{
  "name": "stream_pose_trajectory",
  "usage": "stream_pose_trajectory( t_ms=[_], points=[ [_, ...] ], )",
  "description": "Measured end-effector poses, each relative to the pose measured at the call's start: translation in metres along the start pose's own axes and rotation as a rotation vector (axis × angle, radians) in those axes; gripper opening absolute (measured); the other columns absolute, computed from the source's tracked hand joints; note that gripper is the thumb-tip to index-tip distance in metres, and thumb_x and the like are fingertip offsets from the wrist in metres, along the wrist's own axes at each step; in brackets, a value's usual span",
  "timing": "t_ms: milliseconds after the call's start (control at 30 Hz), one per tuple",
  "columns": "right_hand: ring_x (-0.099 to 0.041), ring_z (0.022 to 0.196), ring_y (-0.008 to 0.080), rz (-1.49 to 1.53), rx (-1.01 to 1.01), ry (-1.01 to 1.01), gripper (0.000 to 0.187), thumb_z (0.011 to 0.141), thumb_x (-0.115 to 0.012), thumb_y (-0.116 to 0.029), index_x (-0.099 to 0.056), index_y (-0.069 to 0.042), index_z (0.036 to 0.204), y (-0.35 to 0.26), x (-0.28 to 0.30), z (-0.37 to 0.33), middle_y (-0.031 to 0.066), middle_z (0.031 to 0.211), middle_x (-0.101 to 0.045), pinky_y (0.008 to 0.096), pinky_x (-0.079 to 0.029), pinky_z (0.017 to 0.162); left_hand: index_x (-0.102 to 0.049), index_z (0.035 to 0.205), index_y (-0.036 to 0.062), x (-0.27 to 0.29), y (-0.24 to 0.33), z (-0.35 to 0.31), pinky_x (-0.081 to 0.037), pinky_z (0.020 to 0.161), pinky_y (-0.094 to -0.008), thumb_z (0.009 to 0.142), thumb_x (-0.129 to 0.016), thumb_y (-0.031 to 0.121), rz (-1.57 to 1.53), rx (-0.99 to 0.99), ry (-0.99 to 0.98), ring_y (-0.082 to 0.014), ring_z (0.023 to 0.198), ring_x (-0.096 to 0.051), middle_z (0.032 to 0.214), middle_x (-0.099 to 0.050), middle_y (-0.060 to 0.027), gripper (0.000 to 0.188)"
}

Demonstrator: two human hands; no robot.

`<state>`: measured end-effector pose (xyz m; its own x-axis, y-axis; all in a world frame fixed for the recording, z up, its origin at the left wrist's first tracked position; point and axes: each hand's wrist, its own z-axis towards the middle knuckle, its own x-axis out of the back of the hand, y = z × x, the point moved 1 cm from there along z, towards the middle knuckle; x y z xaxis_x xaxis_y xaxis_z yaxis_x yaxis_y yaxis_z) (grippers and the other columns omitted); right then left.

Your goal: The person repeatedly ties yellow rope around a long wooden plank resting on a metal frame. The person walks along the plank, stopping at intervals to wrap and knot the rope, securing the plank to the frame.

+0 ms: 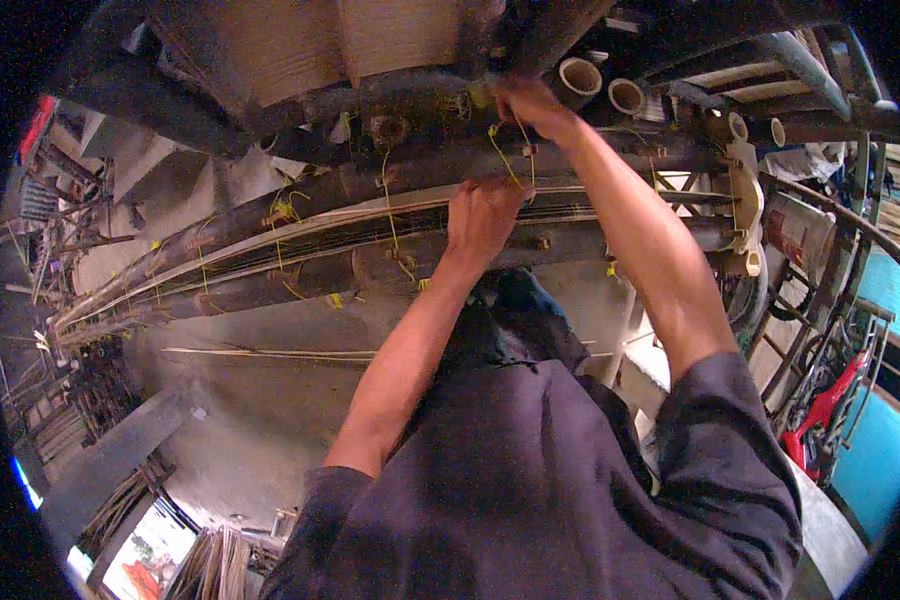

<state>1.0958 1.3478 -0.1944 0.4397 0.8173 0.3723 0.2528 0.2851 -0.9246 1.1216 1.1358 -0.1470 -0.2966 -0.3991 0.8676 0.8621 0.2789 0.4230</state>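
My left hand [483, 218] is closed at the nearer side of the upper dark pole [440, 150], its fingertips pinching a yellow string [532, 172]. Farther up and to the right, my right hand [533, 106] is closed too, blurred by motion, with string running down from it toward the left hand. Below the left hand passes a bundle of long thin strips [320, 222], lying between the upper pole and a lower dark pole [320, 275]. More yellow ties [389, 200] cross the bundle at intervals along its length.
Hollow tubes [579, 77] with open ends lie beyond my right hand. A pale bracket [747, 200] stands at the poles' right end. Loose thin sticks [270, 352] stretch over the floor, a red bicycle frame [828, 412] leans at the right, and a bundle of sticks [215, 565] is at the lower left.
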Motion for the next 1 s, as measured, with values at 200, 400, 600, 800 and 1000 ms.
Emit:
stream_pose_trajectory(
  t_ms=[200, 400, 600, 800, 1000],
  points=[
    [-0.06, 0.067, 0.0339, -0.242, 0.303, -0.519, 0.015, 0.079, -0.059, -0.019, -0.053, -0.005, 0.074, -0.055, -0.059, -0.25, 0.0127, 0.074, -0.058, 0.0431, -0.05, 0.063, -0.066, 0.083, 0.011, 0.005, -0.003, -0.015, -0.05, 0.07, -0.0379, 0.088, -0.054, 0.037, -0.058, 0.312, -0.277, -0.0288, 0.075, -0.065, 0.076, -0.066, -0.0102, 0.03],
    [-0.061, 0.063, 0.0331, -0.342, 0.214, -0.318, 0.019, 0.082, -0.057, -0.024, -0.057, -0.006, 0.076, -0.029, -0.091, -0.244, 0.0114, 0.068, -0.059, 0.0427, -0.05, 0.055, -0.052, 0.077, 0.0095, 0.029, 0.012, 0.098, -0.044, 0.065, -0.0266, 0.09, -0.053, 0.036, -1.069, 0.422, -0.306, -0.0105, 0.068, -0.05, 0.065, -0.046, 0.0015, 0.029],
    [-0.063, 0.069, 0.0279, -0.622, 0.207, -0.578, 0.019, 0.07, -0.059, -0.022, -0.066, -0.009, 0.083, -0.038, -0.088, -0.241, 0.0103, 0.077, -0.064, 0.0371, -0.052, 0.058, -0.058, 0.095, 0.0089, -0.071, -0.064, 0.125, -0.038, 0.053, -0.0272, 0.089, -0.052, 0.042, -0.752, 0.614, -0.511, -0.0121, 0.061, -0.05, 0.068, -0.053, 0.0023, 0.034],
    [-0.056, 0.089, 0.024, 0.55, -0.318, -0.427, 0.057, 0.077, -0.064, -0.012, -0.042, -0.007, 0.129, -0.107, -0.116, -0.297, 0.0122, 0.111, -0.054, 0.0357, -0.047, 0.084, -0.063, 0.101, 0.0074, 0.032, -0.203, 0.088, -0.05, 0.071, -0.0354, 0.089, -0.051, 0.044, -0.447, 0.181, -0.382, -0.022, 0.079, -0.064, 0.084, -0.067, -0.0079, 0.04],
    [-0.059, 0.076, 0.0192, 0.128, -0.332, -0.026, 0.01, 0.083, -0.059, -0.01, -0.064, -0.008, 0.091, -0.109, -0.189, -0.247, 0.0047, 0.079, -0.062, 0.0327, -0.048, 0.07, -0.064, 0.099, 0.0123, 0.113, -0.168, -0.023, -0.051, 0.071, -0.0412, 0.087, -0.053, 0.037, -0.228, 0.143, -0.266, -0.0303, 0.078, -0.065, 0.082, -0.067, -0.0109, 0.03]
  ],
)
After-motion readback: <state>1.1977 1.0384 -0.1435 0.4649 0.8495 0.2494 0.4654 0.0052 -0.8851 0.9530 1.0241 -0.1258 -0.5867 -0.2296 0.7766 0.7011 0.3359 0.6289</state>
